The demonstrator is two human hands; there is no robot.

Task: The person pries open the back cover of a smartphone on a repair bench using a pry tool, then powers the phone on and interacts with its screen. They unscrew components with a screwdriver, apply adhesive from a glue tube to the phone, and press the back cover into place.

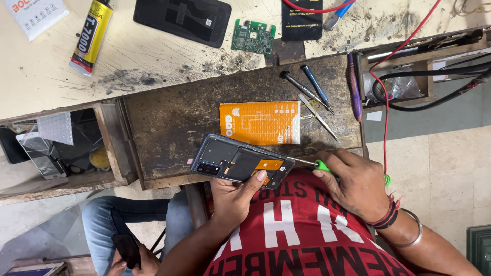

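The table [153,56] is a pale, badly scratched top with black scorch stains, and below it a dark, worn wooden shelf [169,117] juts toward the person. Open compartments flank that shelf; the floor at right is beige tile.

The left hand [232,197] holds an opened smartphone [240,162], back cover off, over the shelf's near edge, fingers clamped on its lower side with the thumb pressed on its exposed inside. The right hand [358,186] has its fingers closed on a green-handled screwdriver [322,165], whose thin shaft reaches the phone's right end; most of the handle is hidden in the fist.

At lower left another person's hand with a dark phone [127,249] is cut off by the frame. What lies in the left compartment is hard to make out.

An orange rectangular package [261,122] lies flat on the shelf just beyond the phone. A yellow-and-black glue tube [91,36] lies on the table at upper left, beside a white card cut off at the corner. A green circuit board [252,37] sits near a black phone panel [181,19]. Tweezers [318,116] and two screwdrivers [307,87] rest right of the package; a red wire [384,102] trails down.
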